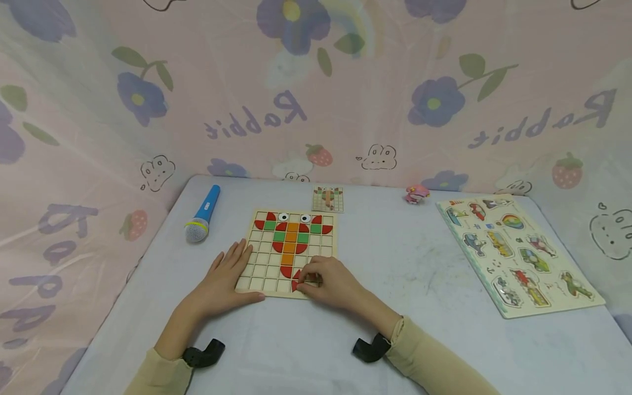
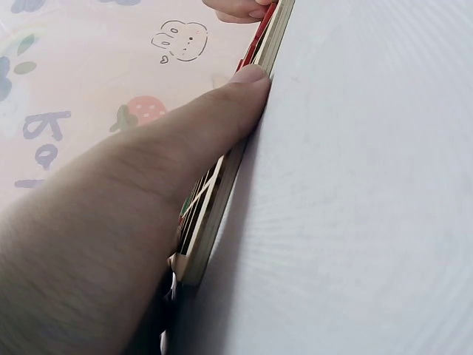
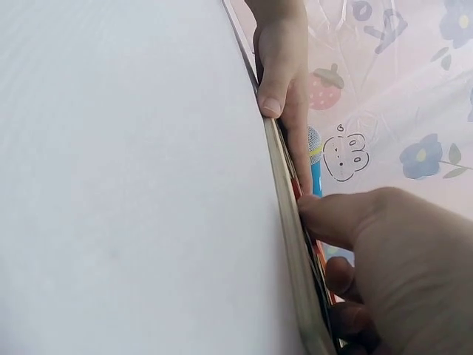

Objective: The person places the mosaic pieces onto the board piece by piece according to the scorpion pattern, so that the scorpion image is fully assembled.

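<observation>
A square wooden grid board (image 1: 258, 271) lies on the table, with red, green and orange pieces set in a creature shape and two round eye pieces (image 1: 305, 218) near its far edge. My left hand (image 1: 217, 288) rests along the board's left side, fingers extended and thumb (image 2: 236, 92) against its near edge. At the board's near edge, my right hand (image 1: 331, 281) has thumb and forefinger around a small red piece (image 1: 294, 286). The other right fingers are curled, partly hiding the grid's near right cells. A small pattern card (image 1: 328, 206) lies just beyond the board.
To the left lies a blue toy microphone (image 1: 202, 216). A small pink figurine (image 1: 417, 193) stands at the back right. On the right side is a large picture puzzle board (image 1: 523, 258). Patterned fabric (image 1: 345, 99) hangs behind the white-covered table (image 1: 296, 345).
</observation>
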The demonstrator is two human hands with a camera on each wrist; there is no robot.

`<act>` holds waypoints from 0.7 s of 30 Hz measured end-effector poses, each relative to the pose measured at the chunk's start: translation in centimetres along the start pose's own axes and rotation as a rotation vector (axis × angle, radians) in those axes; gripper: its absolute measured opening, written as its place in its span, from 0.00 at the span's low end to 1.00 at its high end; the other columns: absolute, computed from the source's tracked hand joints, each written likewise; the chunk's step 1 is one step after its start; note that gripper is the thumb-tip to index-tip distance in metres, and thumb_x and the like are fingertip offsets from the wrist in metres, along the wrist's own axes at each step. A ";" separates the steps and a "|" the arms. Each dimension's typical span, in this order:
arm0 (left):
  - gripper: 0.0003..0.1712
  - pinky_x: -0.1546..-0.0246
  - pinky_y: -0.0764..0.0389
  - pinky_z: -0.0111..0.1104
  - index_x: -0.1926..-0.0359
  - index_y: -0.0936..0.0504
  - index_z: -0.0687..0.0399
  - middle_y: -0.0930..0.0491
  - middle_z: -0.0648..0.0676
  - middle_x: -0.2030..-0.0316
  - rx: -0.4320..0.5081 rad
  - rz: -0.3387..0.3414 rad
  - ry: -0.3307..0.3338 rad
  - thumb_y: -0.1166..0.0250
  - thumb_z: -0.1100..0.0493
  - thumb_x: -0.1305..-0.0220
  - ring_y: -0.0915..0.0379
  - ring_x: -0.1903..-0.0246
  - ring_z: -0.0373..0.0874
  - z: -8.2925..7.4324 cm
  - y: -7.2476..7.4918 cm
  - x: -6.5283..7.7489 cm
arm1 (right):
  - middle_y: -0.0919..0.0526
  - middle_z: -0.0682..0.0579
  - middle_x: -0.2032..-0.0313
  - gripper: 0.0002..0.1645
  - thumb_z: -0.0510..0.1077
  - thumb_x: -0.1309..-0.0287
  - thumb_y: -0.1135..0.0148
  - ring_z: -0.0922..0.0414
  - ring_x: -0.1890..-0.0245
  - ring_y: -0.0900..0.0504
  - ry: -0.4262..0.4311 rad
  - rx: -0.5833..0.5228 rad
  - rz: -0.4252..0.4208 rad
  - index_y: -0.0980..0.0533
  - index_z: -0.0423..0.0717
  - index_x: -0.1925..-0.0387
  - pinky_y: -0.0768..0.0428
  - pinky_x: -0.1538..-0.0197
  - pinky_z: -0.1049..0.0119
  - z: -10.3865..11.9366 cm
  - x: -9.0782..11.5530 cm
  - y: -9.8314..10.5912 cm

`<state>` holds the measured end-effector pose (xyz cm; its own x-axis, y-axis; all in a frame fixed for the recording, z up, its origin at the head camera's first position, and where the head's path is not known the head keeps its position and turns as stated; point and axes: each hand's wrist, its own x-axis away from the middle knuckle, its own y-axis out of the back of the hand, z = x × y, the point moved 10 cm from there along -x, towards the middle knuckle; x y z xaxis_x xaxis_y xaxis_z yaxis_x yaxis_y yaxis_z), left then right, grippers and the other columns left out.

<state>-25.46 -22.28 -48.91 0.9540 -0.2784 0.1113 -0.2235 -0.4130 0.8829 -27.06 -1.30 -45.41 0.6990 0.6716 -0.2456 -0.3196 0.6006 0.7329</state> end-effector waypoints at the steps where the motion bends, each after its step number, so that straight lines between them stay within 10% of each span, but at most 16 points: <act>1: 0.72 0.19 0.64 0.60 0.15 0.52 0.59 0.61 0.61 0.14 0.003 -0.002 0.002 0.29 0.23 0.44 0.68 0.15 0.60 0.0 0.0 0.0 | 0.21 0.65 0.71 0.04 0.47 0.38 0.22 0.67 0.69 0.26 -0.004 -0.003 0.010 0.12 0.56 0.65 0.26 0.63 0.72 -0.1 -0.1 0.0; 9: 0.71 0.20 0.62 0.63 0.15 0.50 0.61 0.59 0.63 0.15 0.020 -0.018 -0.015 0.29 0.24 0.43 0.66 0.16 0.63 -0.2 -0.2 0.0 | 0.24 0.60 0.72 0.08 0.45 0.35 0.25 0.62 0.71 0.28 -0.077 -0.146 0.050 0.14 0.48 0.57 0.30 0.68 0.71 -1.8 -0.8 4.1; 21: 0.70 0.19 0.60 0.63 0.16 0.49 0.61 0.57 0.62 0.15 0.017 0.000 -0.005 0.30 0.23 0.42 0.64 0.16 0.63 -0.2 -0.8 -0.5 | 0.13 0.48 0.46 0.22 0.53 0.29 0.31 0.52 0.51 0.16 -0.298 0.018 -0.129 0.18 0.48 0.40 0.16 0.48 0.48 -5.9 1.6 14.0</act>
